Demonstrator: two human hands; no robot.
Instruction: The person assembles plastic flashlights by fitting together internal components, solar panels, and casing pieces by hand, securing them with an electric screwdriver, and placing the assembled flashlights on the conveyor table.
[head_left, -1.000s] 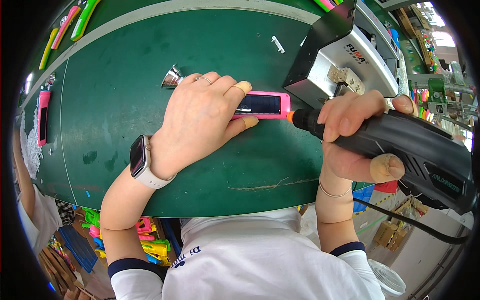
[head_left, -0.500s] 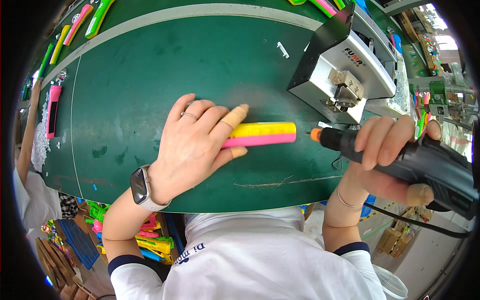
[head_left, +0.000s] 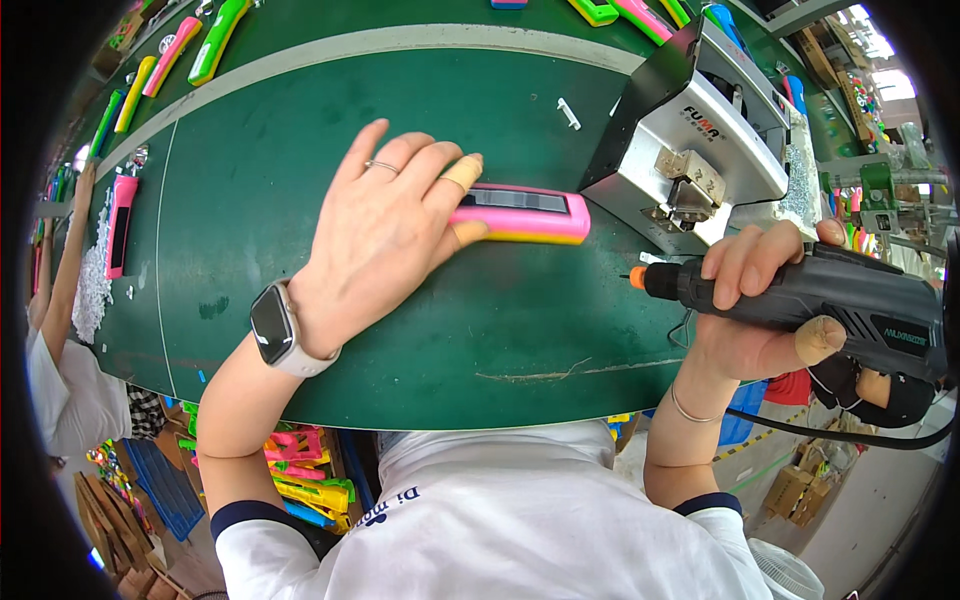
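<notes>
My left hand (head_left: 395, 205), with covered fingertips and a ring, grips one end of a long pink-and-yellow plastic piece (head_left: 572, 217). A dark window strip on that piece faces up; its gripped end is hidden under my fingers. In my right hand (head_left: 752, 290) is a black electric screwdriver (head_left: 850, 312), its fingers wrapped round the body. The screwdriver's orange-collared tip points left, to the lower right of the plastic piece and apart from it. Just above the tip stands a silver and black screw feeder (head_left: 690, 150).
Small white plastic parts (head_left: 568, 113) lie on the green table (head_left: 300, 130). Coloured plastic pieces (head_left: 218, 40) line the far side beyond a pale strip. At far left are a pink piece (head_left: 121, 228), a white granular heap (head_left: 92, 290) and another person's arm (head_left: 72, 260). A cord (head_left: 840, 432) trails from the screwdriver.
The plastic piece has moved away from me and been turned, so its dark window now shows instead of the yellow-and-pink side. My left hand moved with it; the screwdriver shifted slightly.
</notes>
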